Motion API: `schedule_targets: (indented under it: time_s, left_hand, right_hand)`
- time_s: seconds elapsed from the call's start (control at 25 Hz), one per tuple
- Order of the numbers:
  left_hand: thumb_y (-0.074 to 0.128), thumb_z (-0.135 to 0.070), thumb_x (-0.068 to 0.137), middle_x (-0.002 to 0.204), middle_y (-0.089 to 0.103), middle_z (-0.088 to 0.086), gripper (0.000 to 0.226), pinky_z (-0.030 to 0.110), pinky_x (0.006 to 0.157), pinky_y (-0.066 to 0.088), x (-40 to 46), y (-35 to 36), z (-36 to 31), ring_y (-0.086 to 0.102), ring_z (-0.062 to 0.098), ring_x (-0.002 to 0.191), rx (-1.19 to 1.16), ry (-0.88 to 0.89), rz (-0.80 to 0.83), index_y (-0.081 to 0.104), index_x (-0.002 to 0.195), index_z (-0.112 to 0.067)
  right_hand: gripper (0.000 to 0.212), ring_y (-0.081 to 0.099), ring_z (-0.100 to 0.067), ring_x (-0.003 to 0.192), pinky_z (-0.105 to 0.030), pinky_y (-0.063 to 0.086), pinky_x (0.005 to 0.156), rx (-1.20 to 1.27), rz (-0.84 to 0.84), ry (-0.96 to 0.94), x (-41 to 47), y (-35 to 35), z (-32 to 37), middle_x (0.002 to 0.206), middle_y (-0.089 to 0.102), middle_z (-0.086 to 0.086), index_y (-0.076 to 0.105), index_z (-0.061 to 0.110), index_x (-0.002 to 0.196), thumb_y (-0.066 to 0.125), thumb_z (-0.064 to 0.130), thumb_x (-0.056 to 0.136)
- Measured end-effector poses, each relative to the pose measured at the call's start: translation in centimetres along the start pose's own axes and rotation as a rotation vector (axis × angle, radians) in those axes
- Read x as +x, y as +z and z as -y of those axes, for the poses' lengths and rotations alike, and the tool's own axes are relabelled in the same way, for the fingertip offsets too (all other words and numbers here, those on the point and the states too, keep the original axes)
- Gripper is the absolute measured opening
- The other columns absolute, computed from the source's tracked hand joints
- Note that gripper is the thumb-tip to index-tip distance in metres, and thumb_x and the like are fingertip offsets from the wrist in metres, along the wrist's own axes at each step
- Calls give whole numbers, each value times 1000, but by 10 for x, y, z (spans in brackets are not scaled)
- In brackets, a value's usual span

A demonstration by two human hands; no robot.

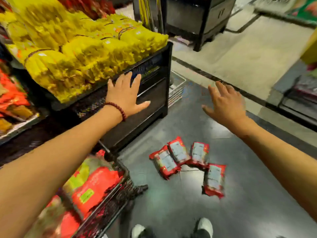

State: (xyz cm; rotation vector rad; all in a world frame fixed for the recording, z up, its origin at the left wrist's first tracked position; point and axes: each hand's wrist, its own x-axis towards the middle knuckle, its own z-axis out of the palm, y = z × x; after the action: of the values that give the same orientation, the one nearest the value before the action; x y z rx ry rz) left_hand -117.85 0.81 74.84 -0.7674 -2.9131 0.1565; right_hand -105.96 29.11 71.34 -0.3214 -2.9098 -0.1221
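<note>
Several red packets (187, 162) with pale labels lie scattered on the dark glossy floor in front of my feet. My left hand (126, 94), a bead bracelet on its wrist, is stretched out with straight fingers over the front of a black display bin (154, 93). Whether it touches the bin is unclear. My right hand (224, 102) hovers over the floor with fingers spread, holding nothing, well above and beyond the packets.
The black bin is heaped with yellow packets (89, 43). A wire basket (109, 194) at lower left holds red and green packets. Red goods (12, 95) fill a shelf at far left. Another dark stand (202, 19) is behind. My shoes (204, 225) show at the bottom.
</note>
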Motion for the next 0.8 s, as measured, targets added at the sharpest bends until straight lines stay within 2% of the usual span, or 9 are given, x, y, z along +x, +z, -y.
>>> schedule_targets:
  time_s: [0.16,0.32,0.44,0.6,0.8]
  left_hand:
    - [46,-71,80,158,21,13,95,61,111,21,40,21,-125,23,31,144,-8,144,22,15,152,-17]
    - [51,-67,80,157,23,14,93,61,111,22,84,67,-252,25,31,144,-10,255,88,19,151,-16]
    - [52,-65,81,154,27,15,90,61,110,23,118,119,-316,28,31,141,-38,275,144,24,149,-13]
    - [53,-66,79,146,39,17,87,54,106,37,144,264,-388,40,33,133,-101,286,273,33,143,-9]
    - [58,-58,81,134,50,21,77,42,100,44,137,513,-449,50,36,123,-254,90,567,40,135,-6]
  right_hand:
    - [71,48,-42,123,-51,48,91,-19,49,148,-46,28,-131,141,48,-19,45,8,139,55,52,85]
    - [66,50,-44,119,-50,47,90,-30,114,203,-71,85,-246,136,52,-23,50,4,133,62,47,85]
    - [65,49,-43,120,-48,48,86,-21,179,268,-80,140,-306,137,51,-22,49,5,134,62,47,86]
    - [67,46,-41,125,-46,48,89,95,408,431,-116,282,-346,142,48,-18,44,7,140,59,48,89]
    - [67,48,-35,125,-42,48,93,261,741,643,-203,520,-328,139,50,-13,42,9,138,55,53,90]
